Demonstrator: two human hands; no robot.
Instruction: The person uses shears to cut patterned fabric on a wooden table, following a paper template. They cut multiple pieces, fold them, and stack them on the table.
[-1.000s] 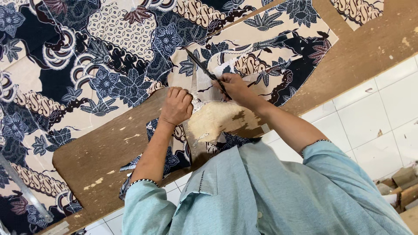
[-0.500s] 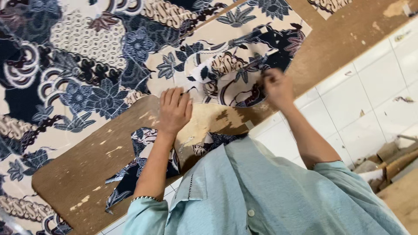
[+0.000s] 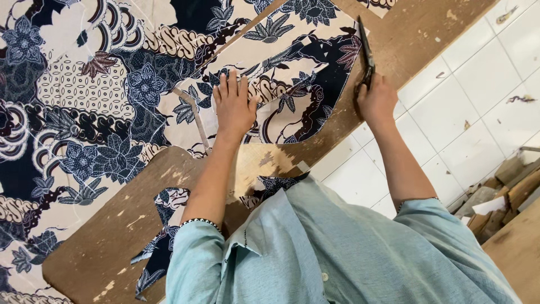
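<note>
A batik cloth (image 3: 112,112) with dark blue, cream and brown flowers lies spread over a worn wooden table (image 3: 101,247). My left hand (image 3: 233,107) rests flat on a cut piece of the cloth (image 3: 298,73), fingers spread. My right hand (image 3: 377,101) grips black scissors (image 3: 365,48) at the right edge of that piece, with the blades pointing away from me along the cloth's edge. A narrow cut strip of cloth (image 3: 194,121) lies just left of my left wrist.
A scrap of the same cloth (image 3: 160,247) hangs over the table's near edge by my left sleeve. White floor tiles (image 3: 484,95) lie to the right of the table. Wooden offcuts (image 3: 506,186) are piled at the lower right.
My right hand has moved from the middle of the cloth out to its right edge, scissors now in plain view. My left hand has slid forward from the table's edge and flattened on the cloth.
</note>
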